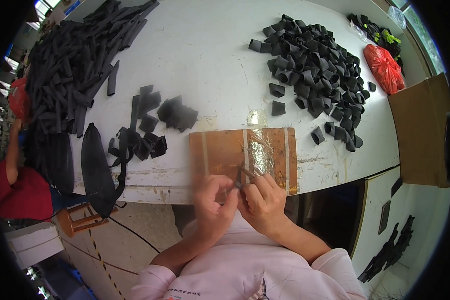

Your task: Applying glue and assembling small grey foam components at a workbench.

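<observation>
My left hand and my right hand meet over the near edge of a brown board. The left thumb and fingers pinch a small dark piece, which looks like the black fabric around it. Curled closed, the right hand touches the same spot. A thin brownish sliver sticks out by its fingertips; its kind is too small to make out. Clear tape and pale strips cover part of the board. Left of the board lie loose black fabric pieces and folded ones.
Long black fabric strips are heaped at the far left, short black fabric loops at the far right. A black pouch-like piece hangs over the front edge. A red bag and cardboard box stand right; a person in red is left.
</observation>
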Tool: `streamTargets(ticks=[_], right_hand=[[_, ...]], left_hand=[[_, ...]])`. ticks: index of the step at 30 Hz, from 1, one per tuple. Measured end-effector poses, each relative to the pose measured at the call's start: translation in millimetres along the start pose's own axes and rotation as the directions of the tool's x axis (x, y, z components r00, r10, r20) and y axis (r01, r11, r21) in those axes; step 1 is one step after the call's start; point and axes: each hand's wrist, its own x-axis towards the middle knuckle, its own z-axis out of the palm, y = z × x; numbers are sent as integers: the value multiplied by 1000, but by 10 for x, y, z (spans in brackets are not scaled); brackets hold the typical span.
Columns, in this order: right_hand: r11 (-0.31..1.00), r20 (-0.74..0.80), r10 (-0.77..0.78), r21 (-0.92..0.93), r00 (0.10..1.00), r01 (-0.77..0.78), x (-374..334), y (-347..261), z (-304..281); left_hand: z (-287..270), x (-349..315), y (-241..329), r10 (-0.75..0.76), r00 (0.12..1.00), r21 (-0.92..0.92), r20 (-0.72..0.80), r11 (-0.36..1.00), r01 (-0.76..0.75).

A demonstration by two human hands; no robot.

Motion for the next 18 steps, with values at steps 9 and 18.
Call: streamTargets(ticks=[9, 18], right_hand=[[828, 268, 267, 427, 926, -363, 80, -5, -187], [952, 53, 65, 295, 996, -78, 21, 49, -71]], left_hand=[[-95, 89, 31, -226, 966, -146, 123, 959, 243], [20, 32, 69, 87, 996, 184, -23, 979, -82]])
